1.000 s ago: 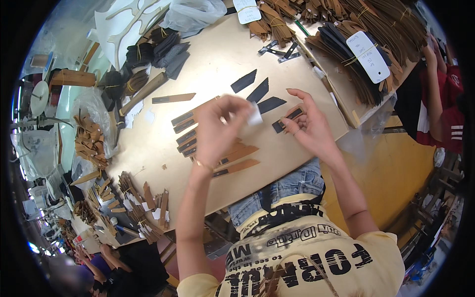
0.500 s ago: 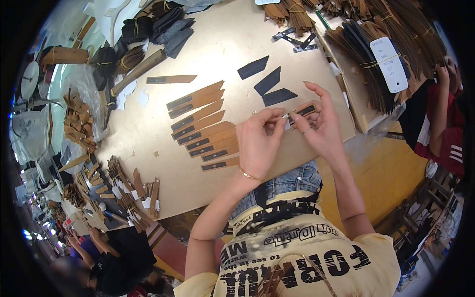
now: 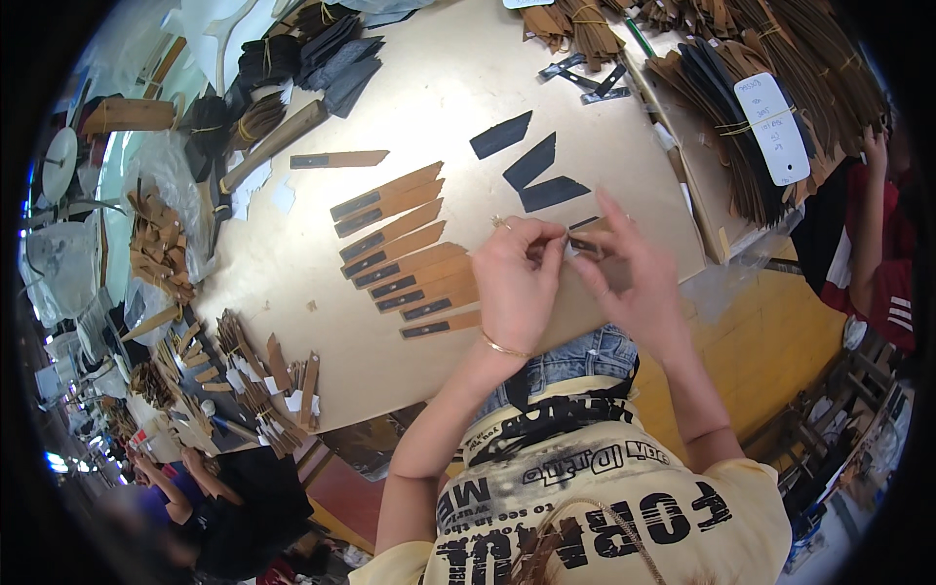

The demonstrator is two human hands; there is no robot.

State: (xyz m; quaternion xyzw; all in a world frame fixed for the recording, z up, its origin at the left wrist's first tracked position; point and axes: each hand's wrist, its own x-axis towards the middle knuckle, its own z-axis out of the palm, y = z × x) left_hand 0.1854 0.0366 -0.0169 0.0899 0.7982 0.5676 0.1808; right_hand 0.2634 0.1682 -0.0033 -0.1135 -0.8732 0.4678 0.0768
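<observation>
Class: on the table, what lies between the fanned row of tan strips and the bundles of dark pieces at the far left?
Head view: one tan strip with a dark patch lies alone between the fanned row and the dark bundles on the table.

I see a pale wooden table (image 3: 292, 283) filling the middle of the frame. A fanned row of brown strips (image 3: 409, 255) lies at its centre, three dark pieces (image 3: 531, 168) sit toward the upper right, and bundled brown strips (image 3: 780, 97) crowd the upper right corner.
</observation>
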